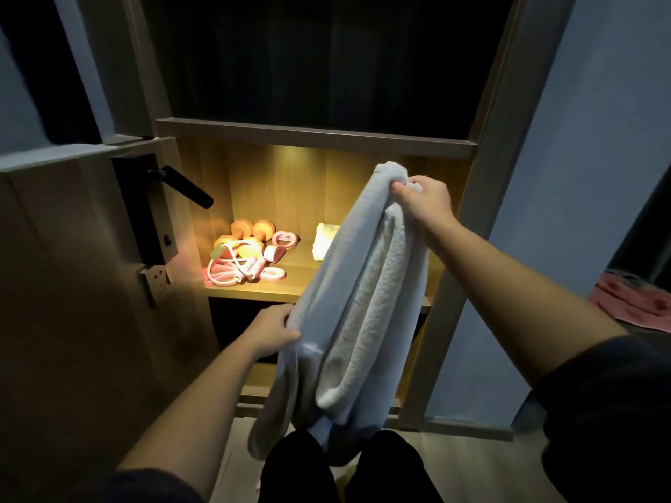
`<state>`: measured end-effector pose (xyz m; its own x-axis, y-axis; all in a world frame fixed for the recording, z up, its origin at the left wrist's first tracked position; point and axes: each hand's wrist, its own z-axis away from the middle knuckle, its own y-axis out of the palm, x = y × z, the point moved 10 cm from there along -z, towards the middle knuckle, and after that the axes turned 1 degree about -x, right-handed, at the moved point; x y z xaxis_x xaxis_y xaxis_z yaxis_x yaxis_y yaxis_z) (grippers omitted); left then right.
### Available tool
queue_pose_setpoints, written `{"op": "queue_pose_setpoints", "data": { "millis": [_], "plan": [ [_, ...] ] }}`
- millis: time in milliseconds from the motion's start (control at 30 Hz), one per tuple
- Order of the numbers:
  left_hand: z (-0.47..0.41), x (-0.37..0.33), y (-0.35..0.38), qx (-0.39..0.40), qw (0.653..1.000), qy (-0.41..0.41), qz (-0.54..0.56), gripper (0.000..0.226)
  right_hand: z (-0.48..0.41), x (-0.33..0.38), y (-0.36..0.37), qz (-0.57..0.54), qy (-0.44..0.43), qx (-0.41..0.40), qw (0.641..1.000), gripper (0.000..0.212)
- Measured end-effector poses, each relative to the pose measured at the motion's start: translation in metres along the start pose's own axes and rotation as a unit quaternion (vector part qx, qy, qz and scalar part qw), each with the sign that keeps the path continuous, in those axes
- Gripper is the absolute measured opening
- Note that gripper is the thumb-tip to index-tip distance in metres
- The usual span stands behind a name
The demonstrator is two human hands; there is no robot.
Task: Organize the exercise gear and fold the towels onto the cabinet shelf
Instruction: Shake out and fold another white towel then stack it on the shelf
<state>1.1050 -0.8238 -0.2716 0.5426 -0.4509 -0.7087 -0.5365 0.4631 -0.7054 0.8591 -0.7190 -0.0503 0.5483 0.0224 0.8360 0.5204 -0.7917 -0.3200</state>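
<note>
Gear pile (247, 257) sits centre-left on lit shelf (290, 290), folded towel (325, 238) beside it. White towel (359, 303) mid-frame unfolded: right hand (423, 201) pinches top, left hand (274, 330) grips edge. Folding, shelving left.

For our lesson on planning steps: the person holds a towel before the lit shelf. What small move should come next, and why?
Probably lift the left hand up to the right hand, halving the towel: it hangs long and loose between them, not yet compact enough for the shelf beside the folded towel.
</note>
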Motion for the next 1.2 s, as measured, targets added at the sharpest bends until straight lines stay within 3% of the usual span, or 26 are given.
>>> {"op": "queue_pose_setpoints", "data": {
  "millis": [100, 167, 333, 500, 633, 867, 1067, 1200],
  "plan": [
    [0.015, 0.064, 0.017, -0.015, 0.995, -0.081, -0.062, 0.010, -0.004, -0.013, -0.011, 0.002, 0.011, -0.024, 1.000, 0.013],
    [0.025, 0.094, 0.020, -0.051, 0.988, -0.115, -0.089, 0.021, -0.003, -0.020, -0.012, 0.003, 0.014, -0.030, 0.999, 0.014],
    [0.054, 0.145, 0.025, -0.075, 0.981, -0.178, -0.034, 0.021, -0.005, -0.025, -0.013, 0.003, 0.021, -0.043, 0.999, 0.015],
    [0.074, 0.167, 0.053, -0.010, 0.976, -0.217, 0.003, 0.016, -0.008, -0.018, -0.013, 0.021, 0.017, -0.042, 0.999, 0.011],
    [0.061, 0.133, 0.057, 0.007, 0.984, -0.175, 0.040, 0.009, -0.004, -0.014, -0.003, 0.037, 0.007, -0.023, 0.999, 0.015],
    [0.010, -0.003, -0.001, -0.105, 0.987, -0.014, 0.119, 0.012, 0.008, -0.008, 0.016, 0.072, -0.024, 0.021, 0.997, 0.021],
    [-0.021, -0.100, -0.036, -0.137, 0.966, 0.108, 0.190, 0.074, 0.011, 0.001, 0.021, 0.077, -0.045, 0.058, 0.994, 0.025],
    [-0.041, -0.145, -0.058, -0.134, 0.958, 0.131, 0.215, 0.071, 0.023, -0.003, 0.023, 0.062, -0.053, 0.103, 0.991, 0.025]
  ]
}}
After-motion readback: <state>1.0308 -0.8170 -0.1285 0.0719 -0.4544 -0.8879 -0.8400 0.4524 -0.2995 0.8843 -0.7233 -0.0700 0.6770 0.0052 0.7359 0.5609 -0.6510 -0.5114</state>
